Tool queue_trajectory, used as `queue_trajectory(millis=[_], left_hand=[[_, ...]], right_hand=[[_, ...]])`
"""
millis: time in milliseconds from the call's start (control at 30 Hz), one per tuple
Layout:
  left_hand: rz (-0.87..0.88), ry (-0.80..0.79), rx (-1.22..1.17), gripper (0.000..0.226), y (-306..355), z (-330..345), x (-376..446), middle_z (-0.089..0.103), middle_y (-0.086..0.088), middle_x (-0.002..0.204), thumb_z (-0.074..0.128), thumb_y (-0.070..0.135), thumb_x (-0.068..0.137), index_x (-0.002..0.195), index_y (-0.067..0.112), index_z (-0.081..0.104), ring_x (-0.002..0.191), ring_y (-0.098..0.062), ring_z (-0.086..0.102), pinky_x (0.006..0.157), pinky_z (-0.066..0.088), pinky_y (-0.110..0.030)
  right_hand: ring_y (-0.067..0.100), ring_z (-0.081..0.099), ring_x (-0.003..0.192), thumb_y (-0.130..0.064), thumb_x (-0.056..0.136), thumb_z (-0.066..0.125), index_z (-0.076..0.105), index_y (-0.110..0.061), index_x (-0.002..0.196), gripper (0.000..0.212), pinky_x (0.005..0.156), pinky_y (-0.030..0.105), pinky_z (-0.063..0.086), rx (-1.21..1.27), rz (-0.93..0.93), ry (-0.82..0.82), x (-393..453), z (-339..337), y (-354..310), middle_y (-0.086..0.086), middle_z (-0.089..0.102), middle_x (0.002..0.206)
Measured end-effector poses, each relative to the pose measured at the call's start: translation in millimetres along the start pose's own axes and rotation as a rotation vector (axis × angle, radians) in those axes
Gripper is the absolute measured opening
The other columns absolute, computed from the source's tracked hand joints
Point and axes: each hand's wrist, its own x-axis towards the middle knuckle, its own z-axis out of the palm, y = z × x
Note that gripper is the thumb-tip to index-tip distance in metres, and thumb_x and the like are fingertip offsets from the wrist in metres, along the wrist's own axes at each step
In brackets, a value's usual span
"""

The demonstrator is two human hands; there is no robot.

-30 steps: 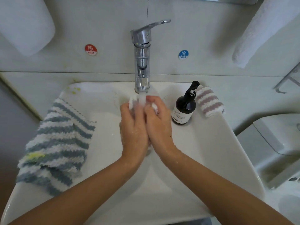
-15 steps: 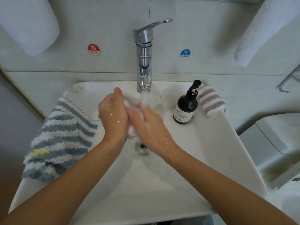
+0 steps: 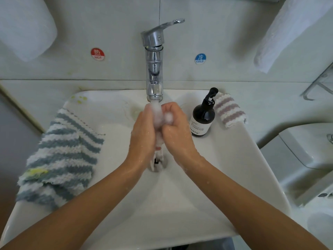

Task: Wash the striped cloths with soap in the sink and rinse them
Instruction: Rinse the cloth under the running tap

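Observation:
A bunched, wet pale cloth (image 3: 159, 121) sits squeezed between my left hand (image 3: 143, 131) and my right hand (image 3: 175, 129) under the running chrome tap (image 3: 154, 69); both hands grip it, and most of it is hidden between my palms. Its lower end hangs toward the drain (image 3: 158, 162). A blue-and-white striped cloth (image 3: 59, 157) with a yellow stain drapes over the left rim of the white sink (image 3: 243, 177). A pink-and-white striped cloth (image 3: 229, 110) lies on the back right rim, behind a dark soap pump bottle (image 3: 203, 116).
White towels hang at the upper left (image 3: 27, 27) and upper right (image 3: 292, 31). HOT (image 3: 97, 54) and COLD (image 3: 200, 59) stickers flank the tap on the wall. A toilet (image 3: 306, 154) stands right of the sink. Yellow specks (image 3: 81, 99) mark the back left rim.
My hands came back together under the stream and now squeeze the cloth upright between my palms, after rubbing it lower and to the left half a second ago.

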Motion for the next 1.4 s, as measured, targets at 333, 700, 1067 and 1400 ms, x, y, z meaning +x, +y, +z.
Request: queue_trajectory(millis=[333,700,1067,1400], left_hand=[[0.026,0.125,-0.043,0.024,-10.4,-6.7,4.9,0.069,0.003,0.075,0.051,0.037,0.095,0.090,0.019,0.064,0.066,-0.006,0.068,0.059,0.050,-0.027],[0.100,0.187,-0.099,0.004,-1.7,-14.8,10.4,0.063,0.004,0.088,0.057,0.026,0.094,0.096,0.025,0.053,0.082,-0.013,0.063,0.074,0.053,-0.031],[-0.031,-0.042,0.160,0.047,-10.9,-9.2,18.1,0.071,0.008,0.096,0.033,0.067,0.087,0.102,0.034,0.063,0.091,-0.017,0.068,0.087,0.054,-0.046],[0.148,0.014,0.192,0.024,-3.9,-16.0,8.5,0.065,-0.004,0.090,0.043,0.038,0.099,0.093,0.017,0.055,0.083,-0.023,0.064,0.068,0.052,-0.041]], right_hand=[[0.013,0.065,0.100,-0.018,0.084,0.055,0.059,-0.024,0.119,0.036,0.068,0.022,0.056,0.092,0.074,-0.092,-5.7,8.5,0.3,0.003,0.063,0.116],[0.013,0.054,0.050,-0.045,0.101,0.038,0.046,-0.027,0.094,0.021,0.039,0.018,0.039,-0.234,0.121,-0.178,-2.7,-1.2,-6.4,0.001,0.061,0.079],[0.010,0.064,0.088,0.012,0.087,0.046,0.056,-0.024,0.112,0.045,0.073,0.025,0.056,0.030,0.038,-0.013,-3.0,-3.2,-5.8,-0.003,0.065,0.096],[-0.009,0.058,0.074,-0.010,0.090,0.055,0.059,-0.025,0.104,0.020,0.061,0.010,0.046,0.095,0.042,-0.046,-5.5,-6.8,-10.5,-0.009,0.063,0.091]])
